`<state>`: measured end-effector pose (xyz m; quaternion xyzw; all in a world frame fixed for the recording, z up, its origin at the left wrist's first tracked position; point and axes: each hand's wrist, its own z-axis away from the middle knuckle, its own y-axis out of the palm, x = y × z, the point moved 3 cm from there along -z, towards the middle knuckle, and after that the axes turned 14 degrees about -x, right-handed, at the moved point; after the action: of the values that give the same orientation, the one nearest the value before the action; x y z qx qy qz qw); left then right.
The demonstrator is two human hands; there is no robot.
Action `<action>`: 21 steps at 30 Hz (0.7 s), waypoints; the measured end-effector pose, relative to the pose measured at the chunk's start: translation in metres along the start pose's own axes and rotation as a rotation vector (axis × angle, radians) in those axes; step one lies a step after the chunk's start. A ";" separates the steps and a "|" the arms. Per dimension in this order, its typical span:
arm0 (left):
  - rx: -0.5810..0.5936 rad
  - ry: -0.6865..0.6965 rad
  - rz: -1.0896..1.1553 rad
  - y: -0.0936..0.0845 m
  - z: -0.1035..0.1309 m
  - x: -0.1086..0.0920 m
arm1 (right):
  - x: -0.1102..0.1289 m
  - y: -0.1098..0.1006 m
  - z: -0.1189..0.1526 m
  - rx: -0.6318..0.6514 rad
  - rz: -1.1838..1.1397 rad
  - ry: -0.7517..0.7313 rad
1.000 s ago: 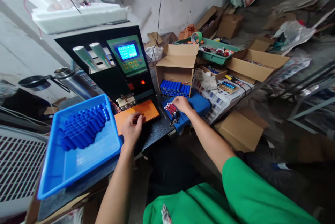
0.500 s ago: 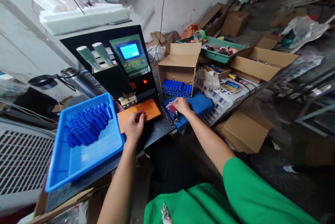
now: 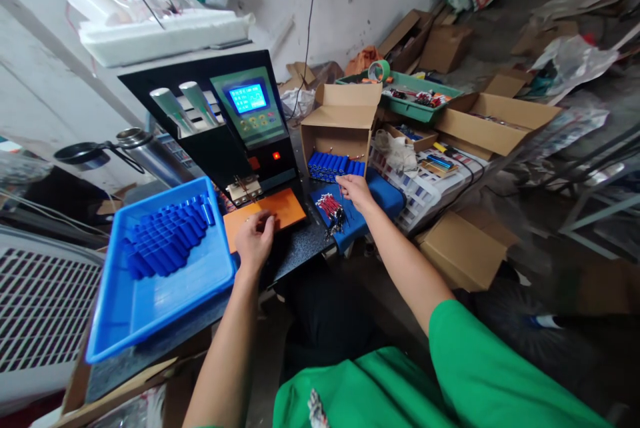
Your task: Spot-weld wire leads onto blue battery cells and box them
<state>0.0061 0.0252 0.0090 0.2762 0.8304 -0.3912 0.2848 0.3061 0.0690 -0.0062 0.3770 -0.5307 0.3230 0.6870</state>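
My right hand [image 3: 356,191] pinches a thin wire lead, whose dark ends hang below the fingertips. Below and left of it, a bundle of red and black wire leads [image 3: 331,209] lies on a blue cloth [image 3: 377,196]. Just behind the fingers, an open cardboard box [image 3: 345,116] holds stacked blue cylindrical battery cells [image 3: 330,165]. My left hand [image 3: 254,238] rests at the front of an orange board [image 3: 287,209], fingers curled and thumb closed in; whatever it holds is hidden. Behind the board stands a black spot welding machine [image 3: 225,155] with a lit screen.
At left, a blue tray [image 3: 167,311] carries many upright blue cells. A steel flask [image 3: 150,155] stands behind it. Beyond the cardboard box are a green tray [image 3: 407,111] of wired parts and another open carton [image 3: 493,125]. A cardboard box [image 3: 463,248] sits low at right.
My right hand has lifted off the wire bundle, moving slightly right and away from me with a lead in its fingertips. My left hand stays on the orange board.
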 end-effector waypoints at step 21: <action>0.091 -0.200 0.474 -0.006 0.043 -0.056 | 0.006 0.097 0.118 0.092 -0.221 -0.133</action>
<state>0.0507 -0.0257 0.0278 0.4354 0.6919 -0.3757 0.4365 0.1681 0.0171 0.0342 0.4850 -0.5147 0.2436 0.6637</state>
